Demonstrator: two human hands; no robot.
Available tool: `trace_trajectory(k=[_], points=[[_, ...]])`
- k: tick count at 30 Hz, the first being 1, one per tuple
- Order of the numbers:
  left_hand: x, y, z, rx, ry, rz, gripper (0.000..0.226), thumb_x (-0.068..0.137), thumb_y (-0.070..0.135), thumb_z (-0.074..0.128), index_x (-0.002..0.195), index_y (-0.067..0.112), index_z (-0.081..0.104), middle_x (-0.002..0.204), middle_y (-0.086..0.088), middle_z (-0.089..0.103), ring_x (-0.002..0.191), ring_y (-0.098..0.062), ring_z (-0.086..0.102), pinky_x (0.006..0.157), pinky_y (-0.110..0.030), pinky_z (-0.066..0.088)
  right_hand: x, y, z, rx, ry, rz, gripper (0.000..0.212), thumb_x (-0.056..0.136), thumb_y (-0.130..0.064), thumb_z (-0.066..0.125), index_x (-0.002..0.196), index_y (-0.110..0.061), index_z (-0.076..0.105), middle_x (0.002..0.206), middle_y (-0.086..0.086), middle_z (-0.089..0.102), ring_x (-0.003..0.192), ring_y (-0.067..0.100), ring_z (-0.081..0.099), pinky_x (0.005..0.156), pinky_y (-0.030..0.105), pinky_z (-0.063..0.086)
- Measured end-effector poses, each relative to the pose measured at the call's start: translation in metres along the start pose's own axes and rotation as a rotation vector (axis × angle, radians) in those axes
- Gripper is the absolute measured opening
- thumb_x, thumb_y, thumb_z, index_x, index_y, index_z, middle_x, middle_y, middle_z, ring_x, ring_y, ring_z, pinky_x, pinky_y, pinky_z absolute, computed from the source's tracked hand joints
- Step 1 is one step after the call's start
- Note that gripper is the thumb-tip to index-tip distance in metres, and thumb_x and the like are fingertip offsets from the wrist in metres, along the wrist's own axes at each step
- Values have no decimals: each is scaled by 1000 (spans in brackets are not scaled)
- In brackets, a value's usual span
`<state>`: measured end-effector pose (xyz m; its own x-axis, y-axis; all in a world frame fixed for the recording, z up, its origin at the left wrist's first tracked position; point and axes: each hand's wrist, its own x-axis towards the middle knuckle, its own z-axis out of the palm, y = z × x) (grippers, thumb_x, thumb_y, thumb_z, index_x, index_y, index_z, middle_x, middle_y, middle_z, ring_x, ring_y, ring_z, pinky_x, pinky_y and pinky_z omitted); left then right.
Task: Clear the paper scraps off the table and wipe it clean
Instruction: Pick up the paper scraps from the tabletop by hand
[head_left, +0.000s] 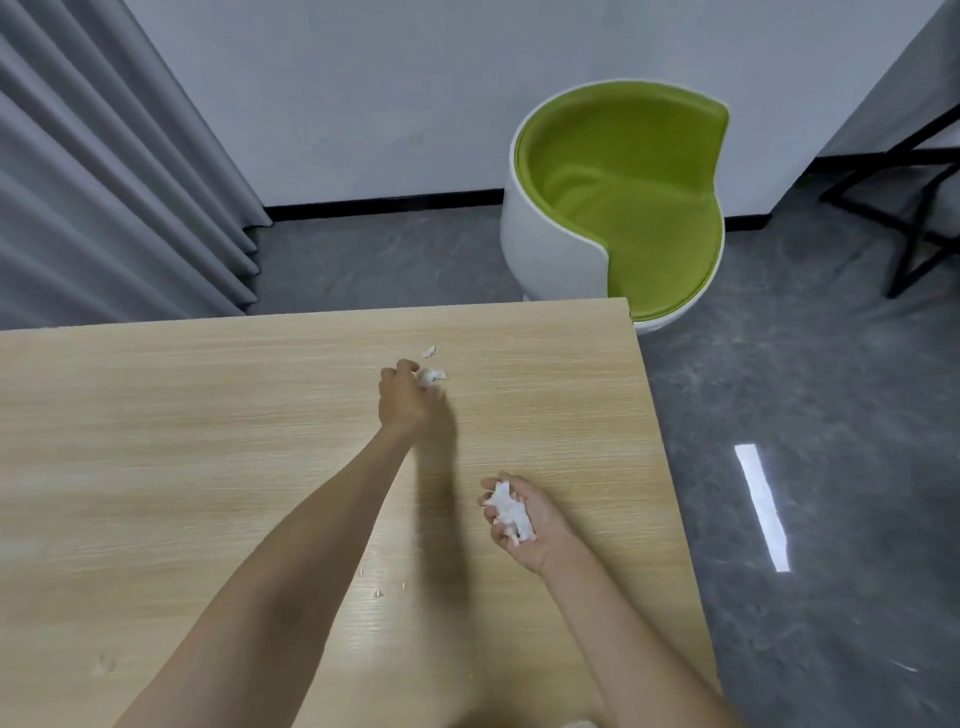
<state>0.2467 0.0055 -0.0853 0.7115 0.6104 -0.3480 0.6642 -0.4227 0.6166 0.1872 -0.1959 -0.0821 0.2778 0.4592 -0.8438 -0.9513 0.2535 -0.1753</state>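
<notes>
Pinching a scrap (434, 375), the left hand (402, 399) hides its fingertips; the right hand (543, 527) clutches a paper wad (511, 510).

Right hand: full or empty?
Full: the right hand lies palm up, fingers curled round a wad of white paper scraps.

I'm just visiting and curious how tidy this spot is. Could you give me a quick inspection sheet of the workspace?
Surface: pale wood-grain table, tiny white crumbs near the forearm.
Job's things: one small white paper scrap lies loose; no wiping cloth seen.
Clutter: nothing seen.
Grippers: left hand pinches a crumpled white scrap; right hand cups a bundle of white scraps.
Cables: nothing seen.
Surroundings: round green-and-white chair, grey curtain, grey floor.
</notes>
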Motion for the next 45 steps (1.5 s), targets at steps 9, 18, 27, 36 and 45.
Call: trace_trajectory(k=[9, 18, 27, 36, 45], points=[[31, -4, -6, -38, 16, 167, 8, 87, 10, 60, 85, 2, 62, 105, -3, 55, 105, -23, 54, 77, -19, 44, 25, -12, 23, -32, 14, 14, 21, 96, -23, 49, 92, -5, 61, 73, 9, 57, 44, 9, 52, 34, 14, 35], [63, 13, -3, 308, -53, 379, 7, 88, 10, 57, 87, 7, 63, 102, -8, 61, 93, -25, 56, 78, -35, 42, 31, -16, 37, -57, 21, 21, 23, 95, -26, 52, 91, -6, 64, 72, 8, 58, 46, 9, 52, 35, 16, 37], [-25, 14, -36, -328, -208, 270, 19, 83, 11, 70, 76, 17, 54, 77, 5, 58, 69, -8, 51, 64, -17, 42, 26, -7, 33, 12, 57, 21, 20, 92, -25, 55, 93, -6, 60, 69, 9, 60, 46, 12, 53, 34, 17, 37], [-130, -42, -30, 6, -268, 554, 15, 79, 2, 66, 87, 14, 70, 84, 6, 66, 81, -18, 53, 76, -34, 44, 12, 16, 52, 48, -29, 32, 35, 93, -31, 55, 67, -8, 61, 57, 7, 60, 40, 15, 56, 35, 20, 44], [-168, -74, -52, 16, -242, 515, 32, 89, 41, 45, 110, 31, 68, 103, 10, 47, 98, -4, 44, 94, -19, 22, 1, 55, 49, -110, -17, 51, 20, 91, -24, 56, 82, -8, 65, 69, 6, 65, 55, 16, 61, 49, 23, 47]])
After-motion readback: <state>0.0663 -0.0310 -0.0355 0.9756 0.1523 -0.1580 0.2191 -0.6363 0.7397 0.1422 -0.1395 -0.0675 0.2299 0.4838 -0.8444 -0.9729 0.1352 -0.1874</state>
